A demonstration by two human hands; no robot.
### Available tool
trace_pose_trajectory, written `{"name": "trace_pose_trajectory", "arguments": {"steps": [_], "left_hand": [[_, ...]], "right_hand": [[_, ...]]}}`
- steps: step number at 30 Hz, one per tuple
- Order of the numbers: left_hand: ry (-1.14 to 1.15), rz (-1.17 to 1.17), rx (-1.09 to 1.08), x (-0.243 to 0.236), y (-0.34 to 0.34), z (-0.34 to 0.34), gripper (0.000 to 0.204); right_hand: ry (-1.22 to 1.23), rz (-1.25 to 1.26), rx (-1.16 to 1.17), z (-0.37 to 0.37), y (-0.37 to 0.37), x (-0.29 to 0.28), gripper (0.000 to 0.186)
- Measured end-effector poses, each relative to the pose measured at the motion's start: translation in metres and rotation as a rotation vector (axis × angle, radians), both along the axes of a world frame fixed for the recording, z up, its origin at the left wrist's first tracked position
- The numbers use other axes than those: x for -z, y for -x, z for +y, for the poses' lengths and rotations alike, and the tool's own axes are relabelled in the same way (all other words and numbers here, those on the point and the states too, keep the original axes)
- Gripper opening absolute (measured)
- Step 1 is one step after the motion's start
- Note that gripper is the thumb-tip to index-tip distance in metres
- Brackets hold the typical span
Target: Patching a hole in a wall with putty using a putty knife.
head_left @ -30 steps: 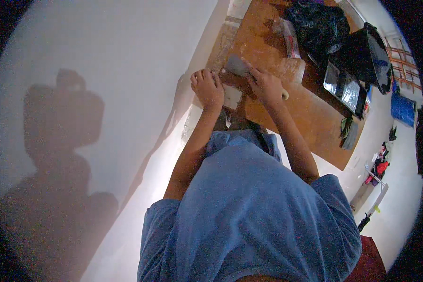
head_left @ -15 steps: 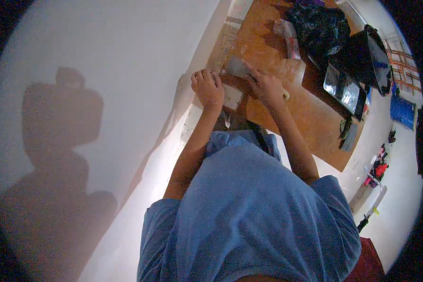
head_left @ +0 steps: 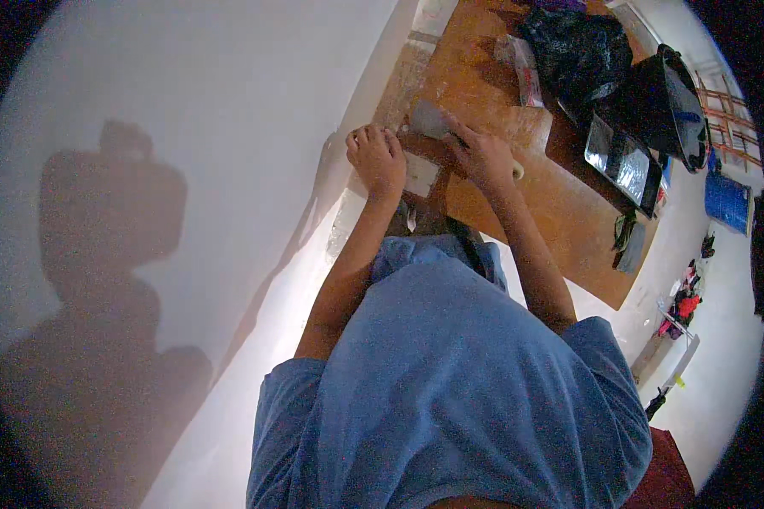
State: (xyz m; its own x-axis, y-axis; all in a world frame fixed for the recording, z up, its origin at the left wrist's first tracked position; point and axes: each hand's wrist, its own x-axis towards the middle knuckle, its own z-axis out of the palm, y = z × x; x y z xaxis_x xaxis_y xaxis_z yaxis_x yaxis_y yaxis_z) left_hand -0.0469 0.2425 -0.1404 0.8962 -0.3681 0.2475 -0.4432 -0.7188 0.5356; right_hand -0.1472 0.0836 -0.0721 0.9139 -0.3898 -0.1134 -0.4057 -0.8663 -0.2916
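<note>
My right hand (head_left: 482,159) is closed around a putty knife; its flat grey blade (head_left: 428,119) points to the left, and a cream handle end (head_left: 517,170) shows behind the hand. My left hand (head_left: 377,161) has its fingers bent at the wall-side edge of the brown board; what lies under them is hidden. Between the hands sits a whitish rectangular block (head_left: 420,176). Nearer my body, a small shiny pale piece (head_left: 411,222) lies in shadow, its kind unclear.
The brown board (head_left: 501,204) runs along a white wall (head_left: 229,102). On it are a clear packet (head_left: 526,72), a black plastic bag (head_left: 581,51), a black bucket (head_left: 666,110), a dark tray (head_left: 624,161) and grey strips (head_left: 630,246). A blue container (head_left: 728,202) stands at right.
The putty knife's blade has shifted and tilted very slightly in my right hand. My left hand has barely moved.
</note>
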Motion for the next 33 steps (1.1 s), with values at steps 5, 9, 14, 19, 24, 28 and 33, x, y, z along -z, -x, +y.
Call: {"name": "trace_pose_trajectory", "arguments": {"steps": [5, 9, 14, 19, 24, 28, 33], "left_hand": [[-0.001, 0.028, 0.006, 0.000, 0.000, -0.001, 0.021], [-0.022, 0.056, 0.010, -0.002, -0.001, 0.000, 0.020], [-0.032, 0.031, -0.004, -0.002, 0.001, -0.001, 0.021], [0.026, 0.027, 0.005, 0.001, 0.000, 0.001, 0.020], [-0.002, 0.055, 0.007, -0.002, -0.001, 0.000, 0.020], [-0.027, 0.072, 0.006, -0.006, 0.001, -0.003, 0.020], [-0.006, 0.041, -0.008, -0.003, 0.000, -0.001, 0.020]], "right_hand": [[0.039, -0.010, -0.003, -0.002, 0.002, 0.008, 0.050], [0.026, -0.015, 0.003, 0.003, -0.001, -0.007, 0.050], [0.048, 0.031, 0.000, 0.002, -0.001, -0.001, 0.050], [0.005, -0.013, -0.020, 0.005, -0.002, -0.008, 0.048], [0.011, -0.094, -0.016, 0.004, -0.001, -0.004, 0.048], [0.077, -0.014, 0.000, 0.000, 0.002, 0.004, 0.048], [0.049, -0.006, -0.019, 0.005, -0.003, -0.010, 0.049]]}}
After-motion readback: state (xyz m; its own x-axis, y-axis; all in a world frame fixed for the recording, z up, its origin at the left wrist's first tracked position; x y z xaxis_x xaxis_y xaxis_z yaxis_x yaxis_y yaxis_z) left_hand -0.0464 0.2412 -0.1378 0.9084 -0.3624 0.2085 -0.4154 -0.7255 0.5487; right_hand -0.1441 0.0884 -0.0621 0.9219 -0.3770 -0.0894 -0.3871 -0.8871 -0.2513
